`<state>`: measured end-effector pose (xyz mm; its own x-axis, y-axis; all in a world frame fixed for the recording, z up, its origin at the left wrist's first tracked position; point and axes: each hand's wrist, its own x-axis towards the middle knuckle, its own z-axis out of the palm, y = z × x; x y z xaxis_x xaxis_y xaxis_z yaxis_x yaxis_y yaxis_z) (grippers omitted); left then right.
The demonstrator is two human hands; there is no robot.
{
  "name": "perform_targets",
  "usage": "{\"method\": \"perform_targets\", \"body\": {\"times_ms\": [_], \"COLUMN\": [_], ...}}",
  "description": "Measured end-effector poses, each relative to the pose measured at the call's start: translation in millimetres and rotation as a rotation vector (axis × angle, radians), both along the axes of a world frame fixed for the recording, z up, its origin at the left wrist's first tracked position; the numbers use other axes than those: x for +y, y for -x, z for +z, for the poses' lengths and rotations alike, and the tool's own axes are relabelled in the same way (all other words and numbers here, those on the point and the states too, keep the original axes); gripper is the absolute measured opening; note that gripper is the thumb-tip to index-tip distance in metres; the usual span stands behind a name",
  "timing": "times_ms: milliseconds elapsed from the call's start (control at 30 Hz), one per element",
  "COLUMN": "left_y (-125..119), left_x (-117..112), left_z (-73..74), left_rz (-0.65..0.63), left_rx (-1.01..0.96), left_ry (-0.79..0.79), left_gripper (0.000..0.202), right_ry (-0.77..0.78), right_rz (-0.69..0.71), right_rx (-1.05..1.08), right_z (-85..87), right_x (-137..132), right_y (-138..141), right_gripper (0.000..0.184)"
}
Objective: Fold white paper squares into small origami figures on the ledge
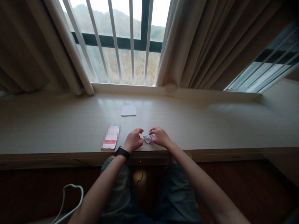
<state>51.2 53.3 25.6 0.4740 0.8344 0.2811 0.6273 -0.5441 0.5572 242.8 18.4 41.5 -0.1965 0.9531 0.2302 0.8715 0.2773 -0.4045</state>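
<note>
Beware of skewing paper just beside loosely curled, gapped left hand through uneven pressure from right hand, pinching the edge

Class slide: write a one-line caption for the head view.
The right hand holds a small folded paper, the left hand close beside it, at a pale desk before a barred window.

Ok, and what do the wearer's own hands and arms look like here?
The left hand is ungloved, with a black watch strapped at its wrist. The right hand is ungloved too, its wrist without watch or band. No sleeves show on either forearm.
</note>
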Motion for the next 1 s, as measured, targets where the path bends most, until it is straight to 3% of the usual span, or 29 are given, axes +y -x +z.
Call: {"method": "perform_targets", "body": {"times_ms": [100, 200, 400, 567, 733, 833, 1000], "left_y": [5, 8, 11, 17, 19, 20, 20], "left_x": [-5, -22, -76, -108, -113, -109, -105], "left_z": [-1.8, -7.0, -27.9, -43.9, -49.0, -50.3, -50.5], "left_rz": [0.186, 0.275, 0.21, 0.04, -0.041, -0.025, -0.007], "left_rx": [-0.036, -0.068, -0.165, -0.072, -0.014, -0.031, -0.05], "left_ry": [0.013, 0.029, -0.053, -0.076, -0.053, -0.054, -0.032], "left_gripper": [0.028, 0.023, 0.025, 0.029, 0.028, 0.029, 0.03], "right_ry": [-0.035, 0.007, 0.063, 0.155, 0.098, 0.107, 0.178], "right_rz": [-0.053, -0.023, 0.051, -0.157, -0.325, -0.364, -0.393], "right_rx": [0.008, -0.084, -0.257, -0.087, -0.13, -0.242, -0.373], "right_z": [3.7, 3.0, -0.3, 21.9, 48.0, 51.4, 42.1], "right_x": [1, 0, 8, 42, 72, 84, 108], "right_y": [2, 7, 11, -35, -95, -115, -127], "right_gripper": [0.018, 0.014, 0.017, 0.018, 0.013, 0.013, 0.016]}}
